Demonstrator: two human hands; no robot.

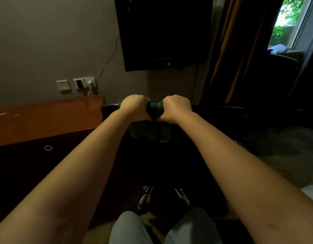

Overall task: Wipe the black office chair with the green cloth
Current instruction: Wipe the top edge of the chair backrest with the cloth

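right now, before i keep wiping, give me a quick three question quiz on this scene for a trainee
1. True or false: the left hand and the right hand both grip the green cloth.
2. Where on the black office chair is the cloth draped? A the seat; B the top of the backrest; C an armrest.
3. On which side of the chair, from the person's view, does the wooden desk stand?

Key: 1 true; 2 B; 3 left.

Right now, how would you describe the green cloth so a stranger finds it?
Below the wall screen stands the black office chair. Over its back hangs the green cloth, gripped by left hand and right hand: the only green against black.
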